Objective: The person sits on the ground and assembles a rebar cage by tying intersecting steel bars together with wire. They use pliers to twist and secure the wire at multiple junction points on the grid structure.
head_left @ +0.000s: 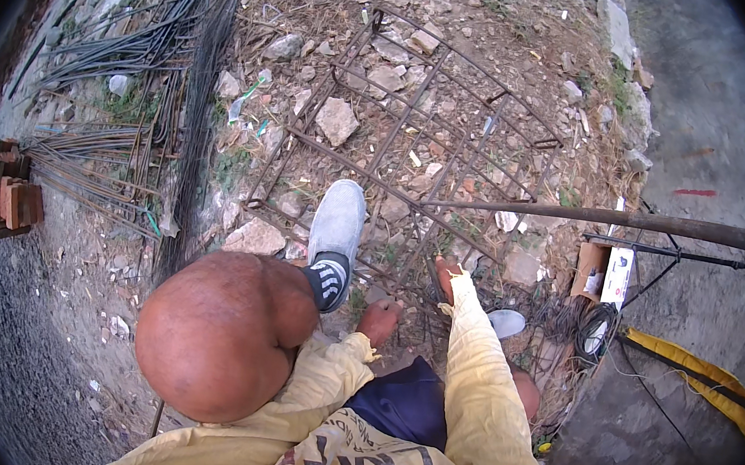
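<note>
A rusty steel rebar grid [406, 201] lies on the rubble in front of me, its bars crossing in open squares with some ends bent. Close to its near edge, my left hand [379, 321] is closed in a fist; whatever is in it is too small to name. Slightly farther forward and to the right, my right hand [446, 277] is down at the nearest bars, fingers curled and partly hidden by the sleeve. What it grips cannot be made out. My grey left shoe [338, 222] is at the grid's near left part, and my right shoe [505, 323] shows beyond my right sleeve.
Bundles of bent rebar [128, 52] and thin rods [198, 123] lie at left, near stacked bricks [16, 186]. A long pole [664, 226] crosses from the right. A cardboard box [592, 271], coiled black wire [595, 333] and yellow-black strip [702, 381] lie at right. Loose stones [337, 121] are scattered about.
</note>
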Available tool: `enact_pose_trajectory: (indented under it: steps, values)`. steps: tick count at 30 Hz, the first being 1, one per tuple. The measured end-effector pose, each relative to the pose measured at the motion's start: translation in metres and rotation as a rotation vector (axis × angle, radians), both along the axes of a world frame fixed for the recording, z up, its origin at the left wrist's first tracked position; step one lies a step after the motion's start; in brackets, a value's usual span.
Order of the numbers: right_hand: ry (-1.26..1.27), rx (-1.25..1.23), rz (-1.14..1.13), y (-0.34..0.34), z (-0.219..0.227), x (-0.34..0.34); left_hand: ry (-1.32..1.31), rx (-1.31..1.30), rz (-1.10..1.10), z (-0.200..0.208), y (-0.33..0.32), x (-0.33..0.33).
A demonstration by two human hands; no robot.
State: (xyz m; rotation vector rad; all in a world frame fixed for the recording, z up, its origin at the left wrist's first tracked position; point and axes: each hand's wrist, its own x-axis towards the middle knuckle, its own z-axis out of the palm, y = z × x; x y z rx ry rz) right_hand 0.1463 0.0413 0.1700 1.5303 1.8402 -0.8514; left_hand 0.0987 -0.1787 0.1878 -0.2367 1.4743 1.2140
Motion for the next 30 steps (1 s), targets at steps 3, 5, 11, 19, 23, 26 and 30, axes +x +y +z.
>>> enact_pose_trajectory:
  steps: [3,5,11,19,23,26,30]
  values:
    - [0.057,0.136,0.155,0.006,-0.006,0.045,0.002,0.039,-0.06,0.015,0.012,0.002]
    - [-0.003,0.155,0.047,0.007,0.007,0.062,0.054,0.077,-0.138,0.02,0.015,0.002]
    - [0.492,0.104,-0.252,-0.07,0.144,0.084,-0.433,0.16,-0.004,0.093,0.043,-0.01]
    - [0.757,0.075,-0.548,-0.185,0.179,0.081,-0.348,0.429,-0.061,0.112,0.036,-0.013]
    - [1.02,0.194,-0.673,-0.213,0.154,0.059,-0.281,0.397,-0.085,0.117,0.011,-0.017]
    - [1.022,-0.121,-0.968,-0.219,0.183,0.039,-0.201,0.341,-0.173,0.126,-0.007,-0.038]
    - [1.267,0.111,-0.537,-0.213,0.155,0.048,-0.216,0.368,-0.213,0.163,-0.014,-0.046]
